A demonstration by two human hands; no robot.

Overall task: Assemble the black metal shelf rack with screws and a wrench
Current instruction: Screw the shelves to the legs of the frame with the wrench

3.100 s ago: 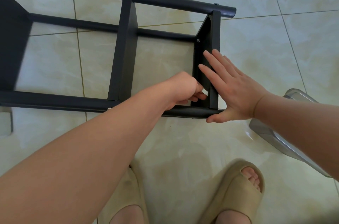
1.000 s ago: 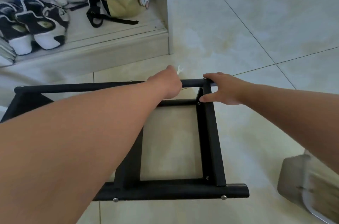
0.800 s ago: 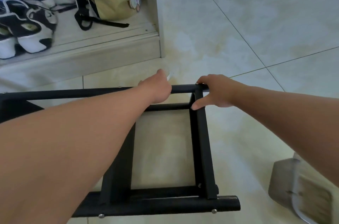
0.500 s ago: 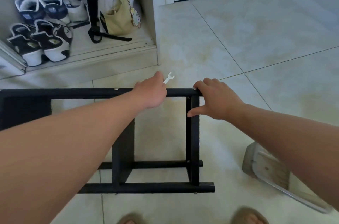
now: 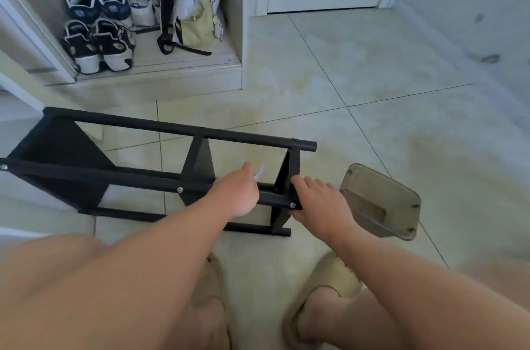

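Rack: black metal rack point(image 5: 114, 177) on its side on the tile floor point(image 5: 372, 85), left of centre frame; screw heads point(image 5: 179, 190) show on the near rail.
Left hand: left hand point(image 5: 236, 193) reaches forward, arm extended, fist closed at the near rail; the pale wrench point(image 5: 260, 174) sticks out past the knuckles.
Right hand: right hand point(image 5: 319, 200) wraps the rail's right end at the end upright, fingers over, thumb under.
Right of rack: grey tray point(image 5: 381, 200), just beside the right hand.
Bottom: tan slippers point(image 5: 335, 278).
Upper left: sneakers point(image 5: 97, 25), a bag point(image 5: 198, 5).
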